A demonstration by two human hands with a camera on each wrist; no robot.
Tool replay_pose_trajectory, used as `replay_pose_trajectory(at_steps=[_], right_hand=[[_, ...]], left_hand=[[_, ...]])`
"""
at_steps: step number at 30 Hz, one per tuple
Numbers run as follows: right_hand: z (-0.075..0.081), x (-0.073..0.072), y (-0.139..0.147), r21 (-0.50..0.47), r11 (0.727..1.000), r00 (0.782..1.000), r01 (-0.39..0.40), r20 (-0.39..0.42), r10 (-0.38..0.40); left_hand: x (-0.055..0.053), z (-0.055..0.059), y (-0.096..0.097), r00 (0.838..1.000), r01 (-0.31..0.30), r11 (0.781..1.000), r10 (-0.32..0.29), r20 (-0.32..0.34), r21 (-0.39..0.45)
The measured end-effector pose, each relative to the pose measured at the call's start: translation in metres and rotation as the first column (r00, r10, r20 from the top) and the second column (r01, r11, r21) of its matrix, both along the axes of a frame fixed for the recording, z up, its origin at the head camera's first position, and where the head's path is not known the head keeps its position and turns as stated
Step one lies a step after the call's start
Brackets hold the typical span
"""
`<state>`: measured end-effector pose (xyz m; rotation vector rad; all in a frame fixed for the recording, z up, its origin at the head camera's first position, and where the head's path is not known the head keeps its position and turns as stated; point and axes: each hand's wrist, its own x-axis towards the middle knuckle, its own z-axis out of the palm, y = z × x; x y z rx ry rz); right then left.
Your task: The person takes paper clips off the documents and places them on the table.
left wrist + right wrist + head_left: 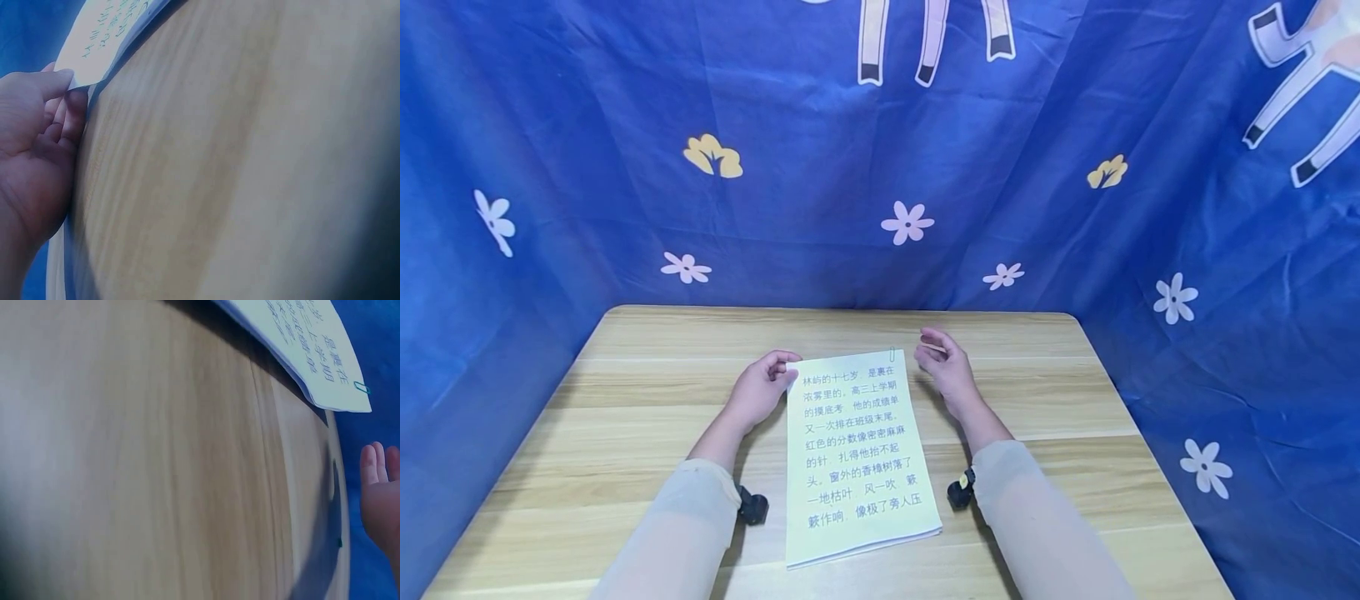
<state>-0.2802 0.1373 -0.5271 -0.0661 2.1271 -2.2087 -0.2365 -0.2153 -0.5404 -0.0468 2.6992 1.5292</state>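
A stack of printed paper sheets (857,450) lies in front of me, with rows of Chinese characters on its top page. Near its top right corner sits a green paper clip (362,387), slid over the edge. My left hand (763,387) pinches the stack's top left corner; the left wrist view shows the thumb (59,81) on top and fingers beneath. To the right of the clipped corner, apart from the paper, my right hand (947,375) is held with loosely bent fingers and nothing in them.
The stack is on a light wood-grain table (647,433) with rounded far corners. A blue curtain (820,208) with flowers and animal legs hangs behind and at both sides. A tiny green thing (340,542) shows near the table edge in the right wrist view.
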Motion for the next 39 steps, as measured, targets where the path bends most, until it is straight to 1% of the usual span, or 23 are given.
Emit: replay_pose_trajectory(at_steps=[5, 15, 24, 30, 39], right_hand=[[-0.006, 0.001, -0.008, 0.000, 0.998, 0.998, -0.061, 0.026, 0.061], [-0.015, 0.001, -0.025, 0.091, 0.989, 0.993, -0.114, 0.037, 0.111], [-0.019, -0.002, -0.030, 0.128, 0.988, 0.996, -0.090, 0.025, 0.087], [-0.019, -0.002, -0.032, 0.138, 0.989, 0.998, -0.058, 0.042, 0.052], [-0.020, -0.001, -0.032, 0.156, 0.987, 0.998, -0.034, 0.062, 0.024]], left_hand=[[0.000, -0.002, 0.001, 1.000, 0.004, 1.000, -0.004, 0.000, -0.003], [0.000, -0.002, -0.001, 1.000, 0.001, 1.000, -0.001, -0.003, -0.009], [-0.001, -0.002, -0.001, 1.000, 0.001, 1.000, -0.001, 0.002, -0.010], [-0.001, -0.002, -0.002, 1.000, 0.001, 1.000, -0.001, 0.002, -0.004], [-0.001, -0.001, -0.002, 1.000, -0.002, 1.000, 0.002, 0.004, -0.006]])
